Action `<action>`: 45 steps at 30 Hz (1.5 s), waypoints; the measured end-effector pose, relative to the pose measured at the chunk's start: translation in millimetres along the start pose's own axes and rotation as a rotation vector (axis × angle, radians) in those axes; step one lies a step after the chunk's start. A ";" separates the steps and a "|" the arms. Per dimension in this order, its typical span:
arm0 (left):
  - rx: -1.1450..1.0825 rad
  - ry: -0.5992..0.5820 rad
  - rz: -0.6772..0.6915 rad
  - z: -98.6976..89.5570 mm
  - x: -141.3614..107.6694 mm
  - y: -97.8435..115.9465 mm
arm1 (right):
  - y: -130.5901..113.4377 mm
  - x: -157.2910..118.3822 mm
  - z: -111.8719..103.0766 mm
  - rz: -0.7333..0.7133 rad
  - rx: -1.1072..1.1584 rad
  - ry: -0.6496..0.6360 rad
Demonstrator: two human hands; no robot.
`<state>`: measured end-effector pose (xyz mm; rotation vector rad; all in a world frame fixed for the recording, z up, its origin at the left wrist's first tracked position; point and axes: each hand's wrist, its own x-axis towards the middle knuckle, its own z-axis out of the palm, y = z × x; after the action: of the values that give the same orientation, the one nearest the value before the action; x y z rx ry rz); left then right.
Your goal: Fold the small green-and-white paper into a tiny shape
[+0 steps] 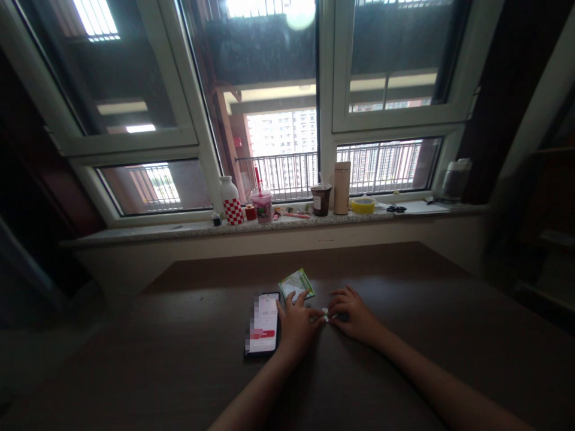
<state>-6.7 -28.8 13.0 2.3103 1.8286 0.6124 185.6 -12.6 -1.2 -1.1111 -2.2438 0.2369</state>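
Note:
Between my two hands, just above the dark table (188,383), is a small white-and-green piece (326,315), too small to name. My left hand (297,323) pinches its left side with thumb and forefinger, the other fingers spread. From the right, my right hand (354,314) grips the same piece between its fingertips. A green-and-white printed packet or card (297,284) lies flat just beyond my left hand. Close to that hand's left side, a smartphone (263,323) rests face up with its screen lit, showing a timer-like readout and a red bar.
Behind the table runs a stone windowsill (188,230). On it stand a checkered bottle (232,203), a pink drink cup (262,206), a dark drink cup (320,200), a tan flask (342,188), a yellow tape roll (363,206) and black scissors (396,209).

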 end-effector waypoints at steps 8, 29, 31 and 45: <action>-0.001 0.015 0.008 4.8 1.3 -4.0 | -4.8 -0.5 -1.4 -0.013 -0.040 -0.002; -0.050 -0.039 -0.085 -4.8 7.5 4.0 | 2.1 0.5 11.9 0.199 -0.010 0.057; -0.062 -0.037 -0.097 -4.5 8.0 4.7 | 2.9 0.9 13.2 0.231 -0.009 0.057; -0.053 -0.060 -0.133 -4.5 10.6 9.0 | 1.3 3.7 25.0 0.373 -0.103 0.098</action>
<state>1.6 -21.6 22.6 2.1294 1.8955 0.5591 169.8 -6.2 -19.9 -1.5605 -1.9689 0.2147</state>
